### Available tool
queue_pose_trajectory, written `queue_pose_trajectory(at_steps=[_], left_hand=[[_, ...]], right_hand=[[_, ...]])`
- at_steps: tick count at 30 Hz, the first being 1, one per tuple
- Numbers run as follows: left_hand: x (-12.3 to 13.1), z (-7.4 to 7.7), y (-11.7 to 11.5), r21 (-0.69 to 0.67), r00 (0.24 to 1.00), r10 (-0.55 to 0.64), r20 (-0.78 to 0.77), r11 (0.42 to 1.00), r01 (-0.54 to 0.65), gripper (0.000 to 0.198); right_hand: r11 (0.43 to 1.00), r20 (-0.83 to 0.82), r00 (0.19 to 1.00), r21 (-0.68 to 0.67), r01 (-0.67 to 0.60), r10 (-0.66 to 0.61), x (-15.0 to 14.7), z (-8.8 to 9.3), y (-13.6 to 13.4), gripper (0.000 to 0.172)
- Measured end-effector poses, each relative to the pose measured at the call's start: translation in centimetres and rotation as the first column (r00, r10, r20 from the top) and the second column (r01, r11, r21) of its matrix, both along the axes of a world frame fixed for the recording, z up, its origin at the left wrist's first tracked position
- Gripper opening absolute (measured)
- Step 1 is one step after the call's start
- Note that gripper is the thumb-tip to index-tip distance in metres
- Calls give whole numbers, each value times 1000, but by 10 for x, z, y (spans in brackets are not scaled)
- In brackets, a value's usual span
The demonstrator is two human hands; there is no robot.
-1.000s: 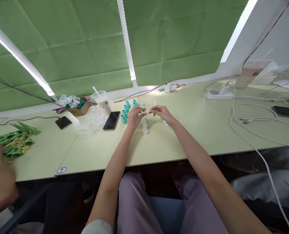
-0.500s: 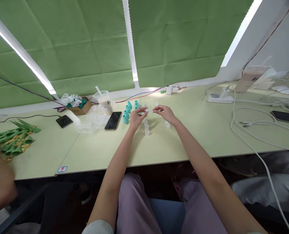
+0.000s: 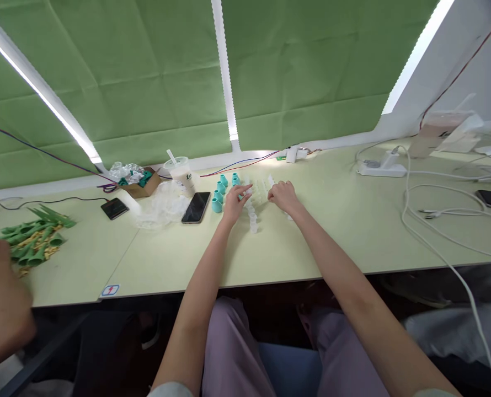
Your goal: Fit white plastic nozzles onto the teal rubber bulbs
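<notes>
My left hand (image 3: pixel 234 205) is above the table with thumb and index finger closed around a small white plastic piece (image 3: pixel 249 191). Under and in front of it runs a column of similar white pieces (image 3: pixel 253 221). My right hand (image 3: pixel 283 196) is lowered, fingers curled together, beside pale translucent pieces (image 3: pixel 261 192); what its fingertips hold, if anything, is hidden. A few white pieces are partly covered by this hand. Left of my left hand, turquoise bottle-shaped parts (image 3: pixel 217 204) stand in two rows.
A phone (image 3: pixel 196 207), a crumpled plastic bag (image 3: pixel 165 205) and a drink cup (image 3: pixel 181 173) are on the left. Farther left lie green cone-shaped parts (image 3: pixel 34 237), near another person's blurred arm (image 3: pixel 3 303). White cables (image 3: pixel 409 215) and a power strip (image 3: pixel 382 169) lie to the right.
My right hand has moved away from my left hand and down toward the table, its fingers curling in. My left hand stays in nearly the same place. The view has shifted slightly.
</notes>
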State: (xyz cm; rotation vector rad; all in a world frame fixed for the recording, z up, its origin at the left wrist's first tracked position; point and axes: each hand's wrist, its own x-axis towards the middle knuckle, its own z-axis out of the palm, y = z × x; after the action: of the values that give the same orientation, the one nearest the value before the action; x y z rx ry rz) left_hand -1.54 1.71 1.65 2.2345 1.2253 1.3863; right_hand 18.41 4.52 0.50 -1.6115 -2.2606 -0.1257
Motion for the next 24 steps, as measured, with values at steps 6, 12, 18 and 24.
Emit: queue_pose_trajectory(at_steps=[6, 12, 18, 24], left_hand=[[1, -1, -1, 2, 994, 105, 8, 994, -105, 37], [4, 9, 6, 33, 985, 170, 40, 985, -172, 16], [25, 27, 21, 60, 998, 66, -24, 996, -64, 15], [33, 16, 14, 41, 997, 76, -26, 996, -75, 16]], right_hand=[[1000, -174, 985, 20, -1, 4, 5, 9, -5, 17], [999, -699, 715, 13, -37, 36, 2, 34, -21, 18], [995, -851, 516, 97, -23, 95, -4, 32, -24, 17], [989, -946, 295, 109, -101, 135, -3, 27, -20, 17]])
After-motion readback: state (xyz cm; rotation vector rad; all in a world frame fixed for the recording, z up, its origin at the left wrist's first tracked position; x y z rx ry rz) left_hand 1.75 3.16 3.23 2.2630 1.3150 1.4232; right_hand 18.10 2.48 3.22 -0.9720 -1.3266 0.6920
